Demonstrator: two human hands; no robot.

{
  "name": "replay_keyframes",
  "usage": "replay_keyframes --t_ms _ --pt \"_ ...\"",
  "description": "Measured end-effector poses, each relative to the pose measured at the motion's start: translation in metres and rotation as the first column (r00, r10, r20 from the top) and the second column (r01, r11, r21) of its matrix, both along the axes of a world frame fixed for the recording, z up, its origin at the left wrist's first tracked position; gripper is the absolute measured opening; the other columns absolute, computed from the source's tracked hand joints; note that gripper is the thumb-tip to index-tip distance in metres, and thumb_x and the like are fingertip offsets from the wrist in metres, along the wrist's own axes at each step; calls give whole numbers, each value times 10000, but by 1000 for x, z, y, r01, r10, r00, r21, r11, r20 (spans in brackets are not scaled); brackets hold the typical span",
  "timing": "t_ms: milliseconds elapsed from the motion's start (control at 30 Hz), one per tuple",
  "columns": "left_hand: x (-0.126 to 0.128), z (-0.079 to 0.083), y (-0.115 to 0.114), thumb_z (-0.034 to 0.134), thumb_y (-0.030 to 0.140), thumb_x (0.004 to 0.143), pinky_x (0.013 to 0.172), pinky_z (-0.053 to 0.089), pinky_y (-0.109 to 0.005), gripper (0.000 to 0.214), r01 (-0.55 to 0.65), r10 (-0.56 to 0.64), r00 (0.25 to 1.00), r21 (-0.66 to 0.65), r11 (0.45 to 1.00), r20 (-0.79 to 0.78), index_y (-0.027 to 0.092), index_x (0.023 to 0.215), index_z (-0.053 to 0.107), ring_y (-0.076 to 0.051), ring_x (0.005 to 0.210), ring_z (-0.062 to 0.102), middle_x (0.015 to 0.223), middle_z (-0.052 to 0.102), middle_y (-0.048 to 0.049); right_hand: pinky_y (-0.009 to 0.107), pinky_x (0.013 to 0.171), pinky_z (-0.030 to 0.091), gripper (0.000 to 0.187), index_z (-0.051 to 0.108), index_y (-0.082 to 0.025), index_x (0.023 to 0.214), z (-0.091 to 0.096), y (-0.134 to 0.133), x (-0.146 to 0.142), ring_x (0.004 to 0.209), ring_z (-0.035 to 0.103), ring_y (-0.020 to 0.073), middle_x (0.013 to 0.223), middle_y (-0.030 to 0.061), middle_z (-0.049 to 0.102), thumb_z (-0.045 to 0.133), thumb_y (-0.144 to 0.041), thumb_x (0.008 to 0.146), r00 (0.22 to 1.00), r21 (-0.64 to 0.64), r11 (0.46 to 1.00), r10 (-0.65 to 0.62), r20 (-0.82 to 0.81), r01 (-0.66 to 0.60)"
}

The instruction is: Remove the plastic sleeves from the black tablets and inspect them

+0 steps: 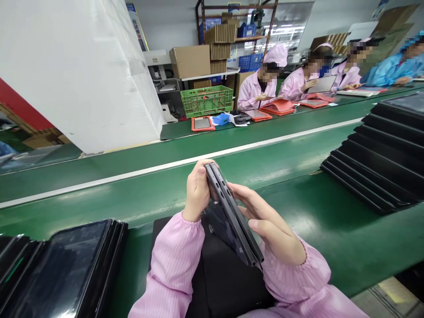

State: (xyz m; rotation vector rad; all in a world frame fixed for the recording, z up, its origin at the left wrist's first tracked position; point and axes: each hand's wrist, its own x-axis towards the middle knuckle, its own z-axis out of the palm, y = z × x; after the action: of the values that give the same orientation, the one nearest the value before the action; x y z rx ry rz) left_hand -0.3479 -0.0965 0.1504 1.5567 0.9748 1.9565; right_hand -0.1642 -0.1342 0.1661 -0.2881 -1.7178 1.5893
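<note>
Two dark, flat tablets [232,212] stand face to face, tilted, their long edges with small ports turned up toward me. My left hand [198,187] is closed around their far left end. Against the right-hand tablet's outer side lies my right hand [271,223], fingers stretched out and thumb apart; some fingertips are hidden behind it. Clear film shows at the tablets' sides. Beneath them, a black folder-like cover [221,282] lies on the green work surface, partly hidden by my arms.
Black tablet-like slabs [76,265] stand stacked at left. A tall leaning stack of black covers [380,154] is at right. Beyond the green conveyor [149,185] and its white rail, several co-workers in pink or blue handle flat panels, near a green crate [207,101] and a white wrapped block [99,66].
</note>
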Motion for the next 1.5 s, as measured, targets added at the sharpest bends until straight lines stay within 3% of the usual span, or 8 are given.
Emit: replay_keyframes --t_ms 133,233,333,467,633,867,1133,1500 --pt "2 1 1 346 601 1001 621 432 -260 471 -33 33 999 -16 999 -21 215 940 609 -136 655 531 795 591 -12 413 1134 438 584 450 -324 1487 -1 2 1 1317 542 236 1520 12 475 445 -164 926 1000 -13 1000 -26 2 26" --pt "4 0 1 349 586 1007 631 435 -262 453 -81 80 995 -19 997 -55 221 962 612 -137 663 535 794 590 -8 393 1128 439 566 459 -334 1473 2 -1 8 1342 521 224 1480 26 524 508 -167 935 982 177 967 -189 26 181" --pt "4 -2 -2 341 566 1016 654 451 -264 430 -128 124 989 -41 991 -84 231 995 609 -142 689 561 788 594 -5 399 1147 406 538 578 -296 1343 6 -8 16 1301 548 229 1360 44 608 643 -106 844 882 472 780 -471 9 411" --pt "7 -2 -7 327 544 1026 625 440 -265 415 -183 175 976 -56 981 -129 236 998 602 -144 650 553 743 572 6 460 1158 381 332 675 -246 1087 11 -16 19 983 691 182 1051 16 709 684 -68 807 755 676 536 -654 -46 506" --pt "14 0 -13 345 511 1033 707 462 -283 402 -270 273 938 42 962 -215 215 998 615 -160 754 612 821 638 -19 460 1116 429 182 682 -233 921 12 -17 17 810 700 139 890 -21 715 696 -78 827 651 688 422 -753 -96 591" --pt "14 -4 -14 325 528 1029 691 475 -293 455 -270 282 941 89 959 -186 201 952 631 -169 736 626 802 656 -34 356 1014 541 178 661 -232 826 14 -21 20 772 688 125 810 -32 715 649 -57 858 705 524 578 -707 -62 625" --pt "9 5 -16 287 635 995 499 387 -273 560 36 -36 999 21 999 -35 205 824 601 -134 507 477 611 550 0 205 667 600 419 674 -272 1124 17 -23 7 690 686 118 796 -26 694 706 -34 781 923 282 889 -384 34 360" --pt "14 2 -10 337 553 1020 551 417 -252 438 37 -37 999 18 999 -27 207 958 598 -126 589 517 745 599 -12 202 634 531 369 655 -252 1174 18 -17 7 671 617 113 767 -17 641 550 -74 868 896 298 866 -439 65 402"
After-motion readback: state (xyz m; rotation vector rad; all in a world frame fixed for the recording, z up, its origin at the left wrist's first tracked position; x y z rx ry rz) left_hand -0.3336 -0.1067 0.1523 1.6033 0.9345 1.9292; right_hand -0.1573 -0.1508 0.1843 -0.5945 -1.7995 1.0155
